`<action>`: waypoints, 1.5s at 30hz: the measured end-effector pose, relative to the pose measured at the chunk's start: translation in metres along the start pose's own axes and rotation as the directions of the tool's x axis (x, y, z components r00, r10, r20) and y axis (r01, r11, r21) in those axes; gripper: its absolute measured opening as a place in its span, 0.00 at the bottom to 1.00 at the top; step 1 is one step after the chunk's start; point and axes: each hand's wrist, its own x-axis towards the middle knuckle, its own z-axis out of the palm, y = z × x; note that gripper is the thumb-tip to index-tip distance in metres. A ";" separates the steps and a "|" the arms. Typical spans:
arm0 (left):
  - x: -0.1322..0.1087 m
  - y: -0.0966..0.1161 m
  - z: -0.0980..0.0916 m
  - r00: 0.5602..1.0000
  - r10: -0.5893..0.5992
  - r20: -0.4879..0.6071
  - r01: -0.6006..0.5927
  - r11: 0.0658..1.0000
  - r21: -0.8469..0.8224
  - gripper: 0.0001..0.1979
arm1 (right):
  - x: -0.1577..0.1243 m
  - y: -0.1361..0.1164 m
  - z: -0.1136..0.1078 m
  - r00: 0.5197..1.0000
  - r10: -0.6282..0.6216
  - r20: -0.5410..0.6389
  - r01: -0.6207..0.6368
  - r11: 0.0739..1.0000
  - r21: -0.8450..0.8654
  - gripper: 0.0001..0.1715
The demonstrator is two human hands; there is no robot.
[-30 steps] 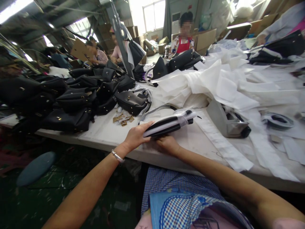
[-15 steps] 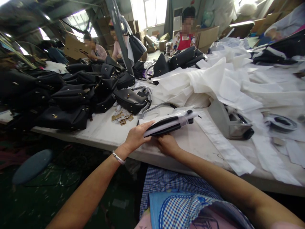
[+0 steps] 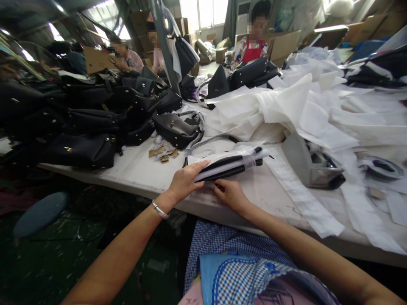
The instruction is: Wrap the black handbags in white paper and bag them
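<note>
A bundle of black straps and white wrapping [image 3: 227,166], with clear plastic around its right end, lies tilted over the table's front part. My left hand [image 3: 186,180] is closed on the bundle's left end, thumb and fingers on either side. Just below the bundle's lower edge is my right hand [image 3: 229,194], its fingers curled together in a pinch; whatever they hold is too small to make out. Behind the bundle curves a plastic-wrapped handle [image 3: 211,139]. A black handbag [image 3: 178,129] stands to the left, beside small tan and white tags [image 3: 163,151].
Many black bags [image 3: 84,150] are piled at the left. White sheets [image 3: 286,103] cover the table's back right. A grey tape dispenser [image 3: 310,165] and a tape roll [image 3: 383,167] sit at the right. Several people are beyond the table. A blue stool [image 3: 41,214] stands at lower left.
My right hand has moved slightly down and right, out from beneath the bundle's edge. My left hand keeps its hold. The view has shifted a little.
</note>
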 end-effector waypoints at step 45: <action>-0.040 0.017 0.056 0.996 0.053 -0.071 -0.043 0.990 0.137 0.32 | -0.084 0.009 -0.026 0.926 -0.349 0.146 0.373 0.772 -0.516 0.15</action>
